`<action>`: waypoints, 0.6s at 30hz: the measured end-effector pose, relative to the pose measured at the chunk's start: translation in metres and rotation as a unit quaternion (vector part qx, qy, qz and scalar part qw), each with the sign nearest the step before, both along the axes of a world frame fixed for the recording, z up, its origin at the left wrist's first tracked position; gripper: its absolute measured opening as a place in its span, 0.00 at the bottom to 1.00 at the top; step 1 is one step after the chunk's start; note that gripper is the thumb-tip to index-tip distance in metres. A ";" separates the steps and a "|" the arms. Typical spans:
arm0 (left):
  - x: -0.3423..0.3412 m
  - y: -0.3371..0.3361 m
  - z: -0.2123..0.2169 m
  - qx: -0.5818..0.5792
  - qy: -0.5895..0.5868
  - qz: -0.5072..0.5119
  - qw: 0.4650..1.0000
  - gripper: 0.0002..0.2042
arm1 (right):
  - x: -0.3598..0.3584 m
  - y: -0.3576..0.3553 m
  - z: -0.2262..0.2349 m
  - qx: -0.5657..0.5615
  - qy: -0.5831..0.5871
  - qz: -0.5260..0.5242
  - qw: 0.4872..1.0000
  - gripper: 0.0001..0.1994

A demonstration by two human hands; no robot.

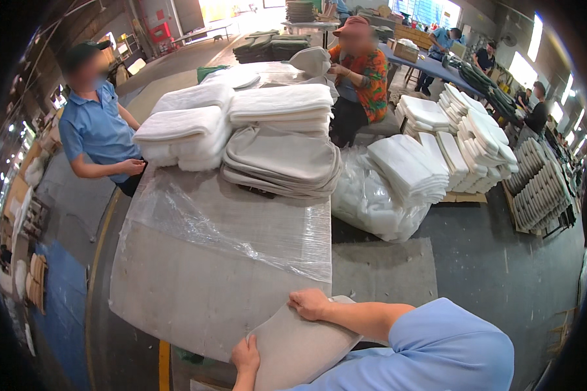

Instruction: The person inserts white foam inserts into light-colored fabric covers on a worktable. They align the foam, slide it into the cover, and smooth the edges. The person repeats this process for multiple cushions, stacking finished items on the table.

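Observation:
I hold a grey fabric cushion cover (300, 345) against my body at the near edge of a grey worktable (195, 293). My left hand (245, 356) grips its lower left edge. My right hand (308, 304) presses on its top edge, fingers curled over the cloth. A sheet of clear plastic film (241, 228) lies across the table beyond my hands.
At the table's far end lie a pile of grey covers (282, 163) and stacks of white foam pads (195, 127). A person in a blue shirt (98, 127) stands at the left, another in an orange patterned shirt (365, 75) behind. More white pads (437, 156) and a plastic-wrapped bundle (372, 202) sit right.

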State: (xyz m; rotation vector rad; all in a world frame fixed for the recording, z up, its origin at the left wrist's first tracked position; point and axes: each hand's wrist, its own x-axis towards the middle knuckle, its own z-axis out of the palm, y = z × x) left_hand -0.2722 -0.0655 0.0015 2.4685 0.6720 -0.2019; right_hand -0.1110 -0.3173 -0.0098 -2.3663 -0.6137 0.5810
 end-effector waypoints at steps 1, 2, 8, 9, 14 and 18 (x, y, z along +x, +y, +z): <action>-0.001 -0.001 -0.001 -0.007 -0.011 0.007 1.000 0.25 | 0.000 0.000 -0.001 -0.002 -0.001 0.003 1.000 0.13; -0.002 -0.002 -0.001 -0.013 -0.022 0.015 1.000 0.24 | -0.001 -0.001 -0.001 0.009 -0.005 -0.002 1.000 0.13; -0.003 -0.003 -0.007 0.021 -0.045 0.029 0.998 0.22 | -0.004 -0.002 -0.009 0.039 0.012 -0.021 0.999 0.15; -0.003 -0.002 -0.007 0.019 -0.046 0.029 0.998 0.22 | -0.005 0.000 -0.011 0.047 0.012 -0.021 0.999 0.15; -0.001 0.003 -0.008 0.024 -0.019 0.028 0.999 0.21 | 0.003 0.003 -0.008 0.023 0.019 -0.006 1.000 0.14; 0.002 0.005 -0.008 -0.009 0.004 0.027 1.000 0.24 | 0.006 0.005 -0.004 -0.005 0.051 -0.010 0.999 0.16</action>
